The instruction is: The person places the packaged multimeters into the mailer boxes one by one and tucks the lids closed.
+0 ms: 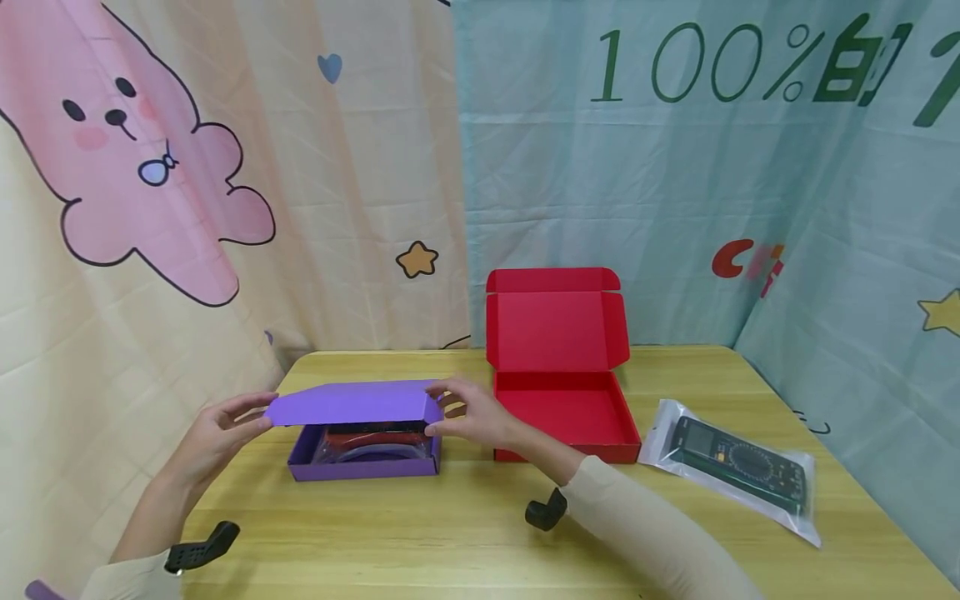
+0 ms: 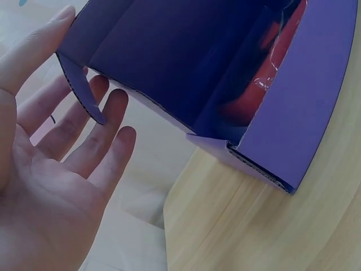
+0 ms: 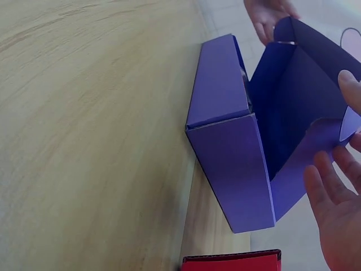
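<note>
A purple cardboard box (image 1: 366, 470) stands on the left part of the table, its hinged lid (image 1: 348, 405) partly raised. My left hand (image 1: 213, 437) holds the lid's left front corner between thumb and fingers. At the right front corner, my right hand (image 1: 474, 415) pinches the lid, thumb below and fingers on top. Inside the box lies something red in clear plastic (image 2: 259, 84); the lid hides much of it. The left wrist view shows a side flap (image 2: 83, 93) hanging between thumb and fingers. A similar flap sits at the right hand's fingers in the right wrist view.
To the right stands a red cardboard box (image 1: 566, 454) with its lid upright and nothing inside. Farther right, a dark green multimeter (image 1: 742, 462) lies in a clear plastic bag. Printed curtains (image 1: 375, 167) hang behind the wooden table (image 1: 420, 550).
</note>
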A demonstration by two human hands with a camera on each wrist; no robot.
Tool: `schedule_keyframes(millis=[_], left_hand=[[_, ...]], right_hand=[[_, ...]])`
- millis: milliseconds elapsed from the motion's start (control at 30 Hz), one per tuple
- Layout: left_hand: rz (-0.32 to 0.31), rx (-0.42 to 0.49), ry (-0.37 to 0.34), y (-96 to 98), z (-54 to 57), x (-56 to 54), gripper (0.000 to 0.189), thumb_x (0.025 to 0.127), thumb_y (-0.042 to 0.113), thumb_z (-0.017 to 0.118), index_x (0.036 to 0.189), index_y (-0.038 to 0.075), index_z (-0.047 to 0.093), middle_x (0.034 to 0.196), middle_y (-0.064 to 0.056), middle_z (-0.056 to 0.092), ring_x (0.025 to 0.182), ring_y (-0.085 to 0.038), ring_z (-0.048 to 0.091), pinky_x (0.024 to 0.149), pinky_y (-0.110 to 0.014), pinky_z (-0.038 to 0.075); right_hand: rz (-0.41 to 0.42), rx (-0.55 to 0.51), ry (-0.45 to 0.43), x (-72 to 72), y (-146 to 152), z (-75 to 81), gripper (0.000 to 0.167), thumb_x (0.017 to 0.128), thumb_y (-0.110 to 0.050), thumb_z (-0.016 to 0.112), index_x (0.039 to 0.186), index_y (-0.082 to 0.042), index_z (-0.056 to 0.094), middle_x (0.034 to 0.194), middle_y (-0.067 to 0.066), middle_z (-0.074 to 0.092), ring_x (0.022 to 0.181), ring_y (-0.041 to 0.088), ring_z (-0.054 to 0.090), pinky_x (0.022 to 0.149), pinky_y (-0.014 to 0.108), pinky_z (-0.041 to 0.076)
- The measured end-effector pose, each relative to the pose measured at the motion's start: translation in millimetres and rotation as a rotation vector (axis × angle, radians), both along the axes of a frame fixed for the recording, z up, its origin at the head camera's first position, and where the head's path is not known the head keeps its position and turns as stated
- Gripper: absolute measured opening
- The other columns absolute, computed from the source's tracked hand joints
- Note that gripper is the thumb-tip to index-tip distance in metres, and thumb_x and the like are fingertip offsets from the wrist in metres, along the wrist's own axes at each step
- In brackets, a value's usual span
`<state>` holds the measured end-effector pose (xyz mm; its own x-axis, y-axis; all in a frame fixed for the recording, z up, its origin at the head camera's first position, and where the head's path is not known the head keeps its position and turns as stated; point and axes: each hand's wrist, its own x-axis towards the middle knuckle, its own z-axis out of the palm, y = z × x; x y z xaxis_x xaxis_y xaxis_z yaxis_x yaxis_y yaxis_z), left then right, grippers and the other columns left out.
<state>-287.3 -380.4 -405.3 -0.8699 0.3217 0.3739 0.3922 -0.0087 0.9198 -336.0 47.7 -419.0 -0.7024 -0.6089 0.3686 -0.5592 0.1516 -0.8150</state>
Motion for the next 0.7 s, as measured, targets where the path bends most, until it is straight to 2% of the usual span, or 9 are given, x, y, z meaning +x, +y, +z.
schedule_keyframes(millis=[100,333,533,700], left_hand=[[0.009,-0.038,-0.019,-3.1,-1.0,0.5,0.036,0.101,-0.013,0.052,0.137,-0.009,0.059,0.13,0.004,0.067,0.116,-0.009,0.064,0.094,-0.022,0.053],[-0.037,-0.065,-0.057,-6.6,-6.6,4.6,0.039,0.1,-0.015,0.052,0.138,-0.007,0.058,0.132,0.003,0.067,0.115,-0.011,0.066,0.093,-0.024,0.054],[-0.016,-0.15,-0.101,-5.3,-12.9,11.1,0.042,0.102,-0.009,0.055,0.143,-0.009,0.051,0.134,0.008,0.063,0.117,-0.01,0.065,0.094,-0.023,0.053],[-0.04,-0.15,-0.113,-4.9,-21.0,15.2,0.044,0.101,-0.01,0.055,0.145,-0.011,0.048,0.137,0.01,0.061,0.12,-0.009,0.063,0.096,-0.024,0.052]], right_hand=[[0.004,0.025,0.03,0.6,0.6,-2.5,0.058,0.089,-0.014,0.084,0.14,-0.001,0.059,0.131,0.011,0.061,0.113,0.025,0.064,0.097,0.049,0.055],[-0.003,0.091,0.061,3.5,2.7,-8.6,0.059,0.086,-0.02,0.086,0.137,-0.006,0.06,0.13,0.004,0.062,0.112,0.018,0.064,0.095,0.033,0.056],[0.01,0.123,0.048,7.5,5.2,-13.5,0.064,0.085,-0.021,0.088,0.14,-0.005,0.059,0.133,0.004,0.061,0.117,0.021,0.062,0.098,0.034,0.055],[0.034,0.126,0.058,9.0,5.9,-18.9,0.067,0.083,-0.017,0.09,0.139,-0.001,0.058,0.134,0.006,0.061,0.118,0.018,0.061,0.097,0.032,0.055]])
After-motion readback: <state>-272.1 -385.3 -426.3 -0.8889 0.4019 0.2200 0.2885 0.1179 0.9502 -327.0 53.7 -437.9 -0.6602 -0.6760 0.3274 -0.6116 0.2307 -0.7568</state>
